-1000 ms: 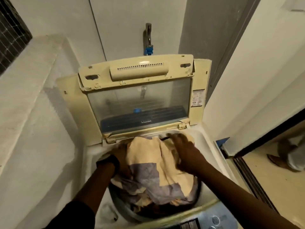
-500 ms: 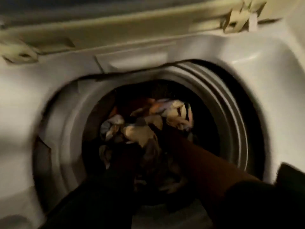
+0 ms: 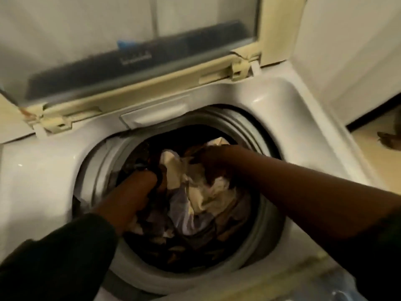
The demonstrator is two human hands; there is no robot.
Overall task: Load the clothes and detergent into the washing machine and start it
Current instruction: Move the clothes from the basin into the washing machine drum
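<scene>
The top-loading washing machine point(image 3: 282, 101) stands with its cream lid point(image 3: 134, 61) raised at the back. Its round drum point(image 3: 268, 153) holds a heap of clothes point(image 3: 195, 205) in cream, pale purple and dark cloth. My left hand point(image 3: 153, 181) is sunk into the clothes at the drum's left, past a black wristband, so its fingers are hidden. My right hand point(image 3: 208, 161) reaches in from the right, fingers curled down into the cream cloth near the back of the drum. No detergent is in view.
A white wall rises close on the right of the machine. Beyond it a doorway shows tan floor point(image 3: 368, 131) and a person's foot point(image 3: 388, 140). A blurred bluish control panel point(image 3: 325, 287) lies at the machine's front edge.
The clothes bundle that sat above the drum's mouth a second ago now lies down inside it. My view dipped close to the drum, then drew back. Both hands stay in the drum.
</scene>
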